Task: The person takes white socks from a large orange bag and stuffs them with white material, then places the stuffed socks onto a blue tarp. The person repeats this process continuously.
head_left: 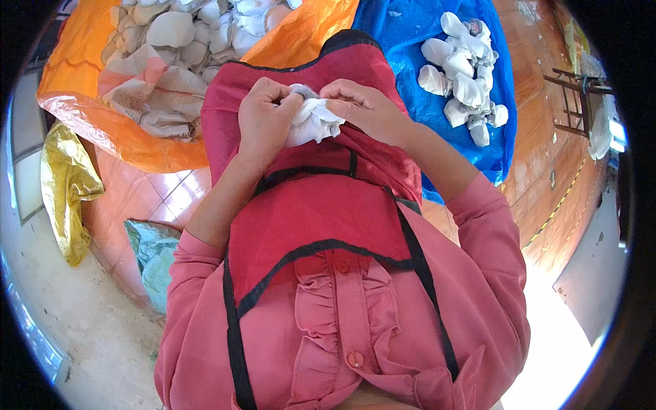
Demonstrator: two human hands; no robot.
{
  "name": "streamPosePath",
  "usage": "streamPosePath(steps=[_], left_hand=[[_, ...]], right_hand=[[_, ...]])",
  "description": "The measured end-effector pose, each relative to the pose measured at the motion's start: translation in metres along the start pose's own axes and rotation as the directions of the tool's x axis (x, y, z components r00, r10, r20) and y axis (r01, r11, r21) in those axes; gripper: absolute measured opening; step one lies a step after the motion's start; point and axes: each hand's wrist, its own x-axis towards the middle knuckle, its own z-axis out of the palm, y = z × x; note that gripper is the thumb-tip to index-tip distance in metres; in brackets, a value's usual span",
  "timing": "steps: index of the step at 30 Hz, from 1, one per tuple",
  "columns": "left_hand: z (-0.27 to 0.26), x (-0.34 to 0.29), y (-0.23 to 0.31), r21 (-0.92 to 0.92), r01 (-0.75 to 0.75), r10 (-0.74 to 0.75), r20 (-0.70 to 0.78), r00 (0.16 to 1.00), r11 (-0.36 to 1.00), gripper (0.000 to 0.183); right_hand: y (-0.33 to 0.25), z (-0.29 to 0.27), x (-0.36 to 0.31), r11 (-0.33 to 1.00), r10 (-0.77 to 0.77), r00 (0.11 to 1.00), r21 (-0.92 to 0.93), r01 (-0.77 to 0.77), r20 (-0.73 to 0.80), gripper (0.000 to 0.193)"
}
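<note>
A bunched, folded white cloth-like piece (313, 124) with a greyish part at its top is held over my lap. My left hand (263, 113) pinches it on the left side, thumb and fingers closed. On the other side my right hand (365, 109) grips the same piece near its top, fingers bent inward. The fingertips partly hide where the grey part meets the white folds. Beneath both hands lies a red apron (307, 212) with black trim, spread over my lap.
An orange sheet (68, 82) at the far left bears a heap of flat, rounded whitish pieces (171, 29) and a crumpled pale sack (154, 102). On a blue sheet (403, 89) at the right sit several white bundles (468, 89). A yellow sack (65, 191) and a teal sack (154, 253) lie left.
</note>
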Motion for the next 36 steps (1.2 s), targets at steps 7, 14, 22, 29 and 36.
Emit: streamPosePath(steps=[7, 14, 22, 29, 36], left_hand=[[-0.006, -0.002, 0.005, 0.13, -0.148, 0.143, 0.051, 0.988, 0.98, 0.011], [0.0, -0.009, 0.006, 0.144, -0.22, 0.209, 0.089, 0.974, 0.965, 0.008], [0.006, -0.004, 0.001, -0.033, 0.109, -0.108, 0.034, 0.994, 0.994, 0.014], [0.011, -0.001, -0.004, -0.361, 0.355, -0.35, 0.081, 0.933, 0.862, 0.011], [0.001, 0.001, 0.001, -0.476, 0.369, -0.314, 0.195, 0.929, 0.798, 0.004]], right_hand=[[-0.008, -0.011, 0.004, 0.988, 0.089, 0.99, -0.135, -0.074, 0.109, 0.024], [-0.007, -0.007, 0.003, 0.916, -0.067, 0.985, -0.38, 0.124, 0.16, 0.023], [-0.001, 0.006, 0.009, 0.657, -0.396, 0.914, -0.67, 0.345, 0.083, 0.023], [0.007, 0.016, 0.006, 0.67, -0.515, 0.857, -0.637, 0.381, -0.03, 0.025], [0.006, 0.0, -0.002, 0.758, -0.435, 0.89, -0.477, 0.444, 0.136, 0.043]])
